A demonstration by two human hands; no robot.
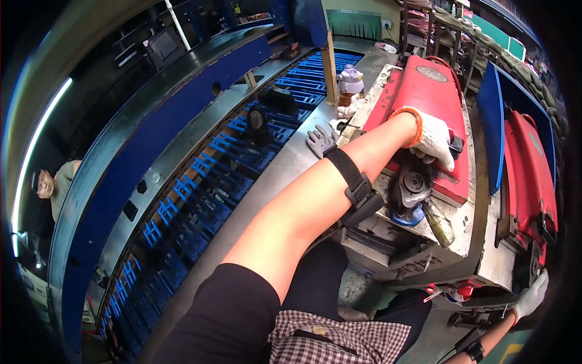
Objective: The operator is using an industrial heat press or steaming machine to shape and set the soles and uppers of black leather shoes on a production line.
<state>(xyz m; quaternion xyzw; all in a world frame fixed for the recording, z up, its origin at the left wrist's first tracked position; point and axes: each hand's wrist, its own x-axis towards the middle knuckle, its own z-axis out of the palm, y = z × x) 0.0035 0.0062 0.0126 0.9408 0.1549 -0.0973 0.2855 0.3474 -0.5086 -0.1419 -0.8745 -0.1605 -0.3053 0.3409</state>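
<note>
My left hand [433,142], in a white knit glove with an orange cuff, lies on the near end of a red machine head [430,85]. Its fingers are curled around a black handle [455,144]. Below the hand sits a dark round metal part [414,182], with a blue piece [407,216] under it and a grimy greenish object [439,224] beside it. At the lower right, my right hand [531,296], gloved in white too, reaches the near end of a second red machine head [527,164]. Its fingers look stretched upward beside a dark round part [535,261].
A long blue-framed machine with blue slats [194,176] runs along the left. On its metal edge lie a grey glove [319,141] and a lidded bottle [351,82]. A blue panel [492,127] stands between the red heads. Another person [57,185] is at far left.
</note>
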